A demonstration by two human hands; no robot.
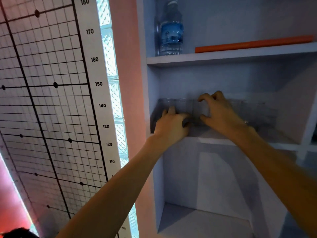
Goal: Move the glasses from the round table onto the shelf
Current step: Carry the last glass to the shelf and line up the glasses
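Observation:
Several clear glasses stand at the left end of the middle shelf [214, 140] of a pale blue shelf unit. Two of these glasses [181, 104] show behind my left hand. My left hand [171, 125] reaches into this compartment, its fingers curled low round a glass that it mostly hides. My right hand [221, 115] is just to its right. Its fingers arch over and its thumb sits under another clear glass [199, 109], gripping it from the side. Both glasses are at shelf level. The round table is out of view.
A water bottle [171, 30] and an orange bar [253, 44] lie on the shelf above. Faint blurred glass shapes [250, 109] sit right of my right hand. An open compartment [205, 219] lies below. A wall grid chart with height numbers [51, 83] hangs on the left.

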